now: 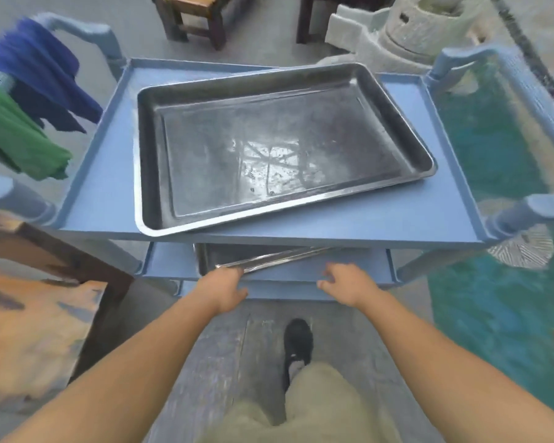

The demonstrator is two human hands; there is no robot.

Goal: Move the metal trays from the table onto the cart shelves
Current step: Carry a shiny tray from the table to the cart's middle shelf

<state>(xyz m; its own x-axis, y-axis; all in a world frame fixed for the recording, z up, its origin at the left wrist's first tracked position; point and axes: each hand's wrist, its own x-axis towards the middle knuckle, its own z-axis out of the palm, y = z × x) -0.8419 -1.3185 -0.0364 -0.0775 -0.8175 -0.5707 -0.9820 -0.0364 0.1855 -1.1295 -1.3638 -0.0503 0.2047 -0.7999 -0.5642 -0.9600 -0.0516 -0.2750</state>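
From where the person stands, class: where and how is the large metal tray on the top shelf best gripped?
Probably by the raised rim at both short ends of the large rectangular metal tray, left hand (holding the lower metal tray) and right hand from the near side: it is wide, shallow, skewed on the blue top shelf.

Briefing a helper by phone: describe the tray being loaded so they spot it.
Find the blue cart. On its second shelf, a metal tray lies with one corner held by the left hand. Unlike the top tray, it is mostly hidden.
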